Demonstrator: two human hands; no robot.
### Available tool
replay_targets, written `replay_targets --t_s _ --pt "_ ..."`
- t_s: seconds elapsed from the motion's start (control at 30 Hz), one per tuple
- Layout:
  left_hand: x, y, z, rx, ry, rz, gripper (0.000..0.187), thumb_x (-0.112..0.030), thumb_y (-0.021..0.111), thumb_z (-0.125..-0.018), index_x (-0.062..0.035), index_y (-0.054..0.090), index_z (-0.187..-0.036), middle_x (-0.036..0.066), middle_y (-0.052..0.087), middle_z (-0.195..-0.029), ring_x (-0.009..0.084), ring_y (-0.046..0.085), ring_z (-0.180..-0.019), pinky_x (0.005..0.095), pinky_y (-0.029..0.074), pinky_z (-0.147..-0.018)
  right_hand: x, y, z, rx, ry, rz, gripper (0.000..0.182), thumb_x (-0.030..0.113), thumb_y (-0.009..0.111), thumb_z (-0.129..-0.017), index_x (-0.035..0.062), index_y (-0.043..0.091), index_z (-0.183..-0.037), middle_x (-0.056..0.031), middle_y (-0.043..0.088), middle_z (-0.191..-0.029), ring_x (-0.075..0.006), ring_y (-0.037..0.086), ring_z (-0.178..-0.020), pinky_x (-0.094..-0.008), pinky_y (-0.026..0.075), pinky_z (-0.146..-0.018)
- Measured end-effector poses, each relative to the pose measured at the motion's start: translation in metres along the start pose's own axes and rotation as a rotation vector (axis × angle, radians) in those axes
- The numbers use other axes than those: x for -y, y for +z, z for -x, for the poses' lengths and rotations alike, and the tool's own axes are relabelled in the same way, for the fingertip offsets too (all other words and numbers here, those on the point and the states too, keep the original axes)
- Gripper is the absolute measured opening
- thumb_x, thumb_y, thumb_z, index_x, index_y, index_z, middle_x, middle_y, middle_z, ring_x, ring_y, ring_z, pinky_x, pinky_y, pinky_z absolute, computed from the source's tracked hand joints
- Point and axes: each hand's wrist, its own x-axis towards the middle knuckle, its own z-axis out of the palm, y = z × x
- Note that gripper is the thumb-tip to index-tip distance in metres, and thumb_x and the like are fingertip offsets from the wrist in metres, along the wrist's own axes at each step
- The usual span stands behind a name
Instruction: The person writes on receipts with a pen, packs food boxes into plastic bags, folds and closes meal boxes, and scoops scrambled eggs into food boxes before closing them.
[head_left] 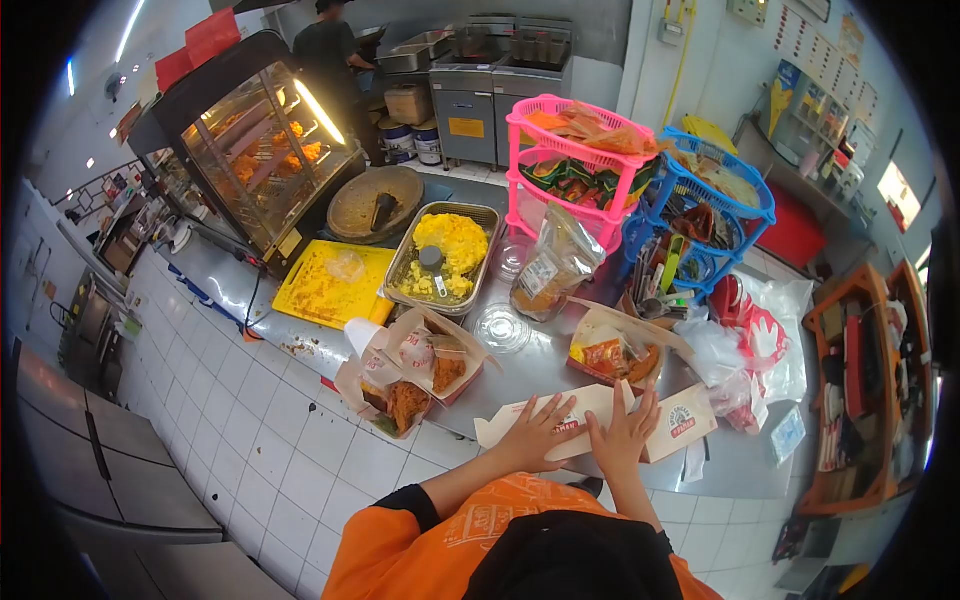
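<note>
A printed cardboard food box (683, 428) lies in front of me at the table's near edge, its panels spread out to both sides. My left hand (538, 434) rests on its left part with the fingers spread. My right hand (620, 432) lies on the middle of the box, fingers stretched out and apart. Just beyond, an open food box (628, 349) holds a sauce packet and browned food. To the left stand two more open boxes; fried chicken (407, 404) shows in the nearer one, and a wrapped item (417, 350) sits in the other.
A metal tray (402, 290) of yellow rice and a yellow board (315, 302) lie behind the boxes. Pink (515, 185) and blue (768, 208) basket racks stand at the back. Plastic bags (715, 350) are at right. A lit food warmer (285, 165) stands left; another person works beyond.
</note>
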Motion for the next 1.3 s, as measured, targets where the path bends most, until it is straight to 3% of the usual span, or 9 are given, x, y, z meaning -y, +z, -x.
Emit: replay_targets --t_s 0.13,0.4,0.5,0.6,0.77,0.9,1.0,1.2,1.3 --pt "-0.001 0.018 0.003 -0.023 -0.035 0.06 0.086 -0.047 0.067 -0.078 -0.0161 0.03 -0.149 0.013 0.022 -0.156 0.035 0.017 -0.145 0.0633 0.014 -0.111 -0.023 0.035 -0.016 0.334 -0.12 -0.28 0.063 0.027 0.055 -0.091 0.0026 0.033 -0.145 -0.0263 0.029 -0.148 -0.0412 0.033 -0.136 -0.0474 0.024 -0.113" --pt "-0.005 0.034 0.02 -0.124 -0.304 0.002 0.09 -0.057 0.056 -0.085 -0.0059 0.021 -0.15 0.022 0.013 -0.156 0.039 0.009 -0.146 0.0673 0.006 -0.109 -0.025 0.064 0.015 0.274 -0.026 -0.252 0.066 0.024 0.052 -0.094 -0.0042 0.024 -0.146 -0.0276 0.03 -0.148 -0.0412 0.033 -0.136 -0.0461 0.03 -0.11" --pt "-0.015 0.035 0.038 -0.234 -0.635 0.065 0.094 -0.046 0.061 -0.087 0.002 0.009 -0.15 0.031 0.007 -0.154 0.0431 0.007 -0.145 0.0636 0.008 -0.111 -0.03 0.077 0.023 0.288 0.039 -0.379 0.065 0.025 0.049 -0.096 -0.005 0.02 -0.147 -0.0283 0.029 -0.148 -0.0418 0.033 -0.136 -0.0443 0.031 -0.11" --pt "0.002 0.052 0.029 -0.507 -0.624 0.586 0.098 -0.031 0.065 -0.088 0.0069 -0.003 -0.148 0.035 0.0 -0.153 0.0428 0.005 -0.145 0.0533 0.011 -0.115 -0.033 0.079 0.023 0.352 0.133 -0.524 0.065 0.027 0.048 -0.098 -0.0046 0.019 -0.147 -0.0291 0.03 -0.147 -0.042 0.035 -0.134 -0.042 0.033 -0.109" --pt "0.011 0.045 0.022 -0.561 -0.657 0.816 0.095 -0.021 0.063 -0.091 0.0063 -0.008 -0.148 0.032 0.018 -0.151 0.036 0.026 -0.14 0.0365 0.024 -0.113 -0.035 0.077 0.019 0.638 0.409 -0.919 0.064 0.027 0.044 -0.1 -0.0066 0.017 -0.147 -0.0302 0.033 -0.146 -0.0389 0.038 -0.134 -0.0392 0.033 -0.108" --pt "0.016 0.051 0.021 -0.551 -0.793 0.844 0.084 -0.027 0.055 -0.097 0.0039 -0.003 -0.149 0.028 0.034 -0.146 0.031 0.042 -0.131 0.0329 0.031 -0.109 -0.034 0.081 0.021 0.559 0.383 -0.974 0.064 0.028 0.044 -0.1 -0.0064 0.018 -0.147 -0.0281 0.036 -0.145 -0.0356 0.041 -0.133 -0.0381 0.033 -0.108" --pt "0.027 0.038 0.023 -0.402 -0.902 1.195 0.074 -0.032 0.046 -0.101 0.0031 0.003 -0.15 0.026 0.032 -0.148 0.0309 0.04 -0.133 0.033 0.03 -0.109 -0.038 0.092 0.034 0.398 0.354 -0.989 0.065 0.025 0.049 -0.097 -0.0058 0.021 -0.146 -0.0271 0.038 -0.144 -0.0341 0.042 -0.132 -0.0384 0.032 -0.108" --pt "0.014 0.062 0.021 -0.565 -0.773 0.853 0.07 -0.037 0.04 -0.102 0.004 0.01 -0.15 0.024 0.03 -0.15 0.0292 0.036 -0.136 0.0332 0.029 -0.11 -0.028 0.074 0.038 0.449 0.353 -1.045 0.07 0.021 0.057 -0.093 -0.0054 0.02 -0.146 -0.0263 0.043 -0.139 -0.0333 0.043 -0.13 -0.0369 0.029 -0.11" --pt "0.032 0.062 0.024 -0.389 -0.792 0.897 0.072 -0.036 0.041 -0.102 0.0054 0.006 -0.149 0.022 0.023 -0.154 0.0261 0.033 -0.138 0.0325 0.028 -0.111 -0.044 0.082 0.033 0.507 0.34 -1.063 0.069 0.028 0.053 -0.096 -0.0042 0.021 -0.147 -0.0263 0.042 -0.14 -0.033 0.043 -0.131 -0.0368 0.03 -0.11"
